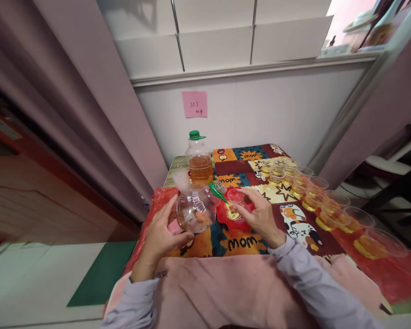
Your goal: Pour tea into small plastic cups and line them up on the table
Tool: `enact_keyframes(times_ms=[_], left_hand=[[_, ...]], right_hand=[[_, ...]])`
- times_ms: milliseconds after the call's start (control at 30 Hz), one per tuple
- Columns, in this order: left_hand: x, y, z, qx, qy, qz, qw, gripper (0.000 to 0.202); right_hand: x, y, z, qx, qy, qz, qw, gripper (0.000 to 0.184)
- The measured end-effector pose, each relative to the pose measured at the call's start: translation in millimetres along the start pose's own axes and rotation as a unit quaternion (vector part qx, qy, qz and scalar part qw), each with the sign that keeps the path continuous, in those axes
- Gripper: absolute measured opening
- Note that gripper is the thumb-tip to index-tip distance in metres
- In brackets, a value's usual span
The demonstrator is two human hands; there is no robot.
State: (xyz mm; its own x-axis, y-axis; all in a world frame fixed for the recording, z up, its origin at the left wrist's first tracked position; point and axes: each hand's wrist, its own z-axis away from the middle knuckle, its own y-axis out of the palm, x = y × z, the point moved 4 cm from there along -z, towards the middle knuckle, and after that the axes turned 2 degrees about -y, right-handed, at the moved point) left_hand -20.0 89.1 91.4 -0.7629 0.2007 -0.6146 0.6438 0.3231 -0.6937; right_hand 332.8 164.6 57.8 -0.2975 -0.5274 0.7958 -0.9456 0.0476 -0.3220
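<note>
My left hand [162, 230] is wrapped round a clear ribbed plastic pitcher [196, 206], which is tilted with its mouth towards the right. A green piece [216, 191] sticks out at the pitcher's mouth. My right hand [258, 212] grips a small clear plastic cup [237, 197] held just beside that mouth, above the patterned tablecloth [241, 240]. A little amber liquid lies at the bottom of the pitcher.
A bottle [199, 160] with a green cap, half full of amber liquid, stands behind the pitcher. Several clear cups of amber liquid [324, 203] run in rows along the table's right side. A pink cloth [219, 288] covers the near edge. A pink note [194, 104] hangs on the wall.
</note>
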Motion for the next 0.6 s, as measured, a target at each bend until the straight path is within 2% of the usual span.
enact_keyframes(times_ms=[33, 67, 133, 200, 267, 333, 433, 533, 600], left_hand=[[-1.7, 0.8, -0.4, 0.005, 0.004, -0.008, 1.0, 0.131], [-3.8, 1.7, -0.8, 0.009, 0.009, -0.015, 1.0, 0.131], [-8.9, 3.6, -1.1, 0.017, 0.019, -0.028, 0.999, 0.129], [-14.1, 6.0, -0.9, 0.023, 0.026, -0.039, 0.999, 0.128], [-18.6, 9.1, -0.4, 0.027, 0.03, -0.053, 0.998, 0.124], [-22.2, 13.2, -0.1, 0.031, 0.035, -0.065, 0.997, 0.121], [-25.7, 19.0, -0.5, 0.034, 0.037, -0.079, 0.996, 0.12], [-27.6, 18.6, 0.0, 0.042, 0.039, -0.075, 0.996, 0.13], [-27.0, 12.0, 2.8, 0.039, 0.046, -0.056, 0.997, 0.141]], right_hand=[[0.4, 14.4, 6.8, -0.011, 0.052, -0.087, 0.995, 0.054], [-0.2, 32.9, 14.3, -0.01, 0.106, -0.179, 0.978, 0.07], [-0.7, 75.3, 29.4, 0.024, 0.189, -0.337, 0.922, 0.104], [0.6, 109.8, 40.9, 0.054, 0.229, -0.43, 0.872, 0.125], [1.9, 128.1, 46.7, 0.053, 0.247, -0.479, 0.841, 0.137], [4.4, 132.3, 47.2, 0.04, 0.251, -0.508, 0.823, 0.146], [12.0, 127.4, 43.3, 0.048, 0.229, -0.534, 0.812, 0.155], [17.5, 124.3, 40.6, 0.058, 0.211, -0.547, 0.808, 0.157], [17.3, 126.0, 40.1, 0.058, 0.207, -0.551, 0.806, 0.156]])
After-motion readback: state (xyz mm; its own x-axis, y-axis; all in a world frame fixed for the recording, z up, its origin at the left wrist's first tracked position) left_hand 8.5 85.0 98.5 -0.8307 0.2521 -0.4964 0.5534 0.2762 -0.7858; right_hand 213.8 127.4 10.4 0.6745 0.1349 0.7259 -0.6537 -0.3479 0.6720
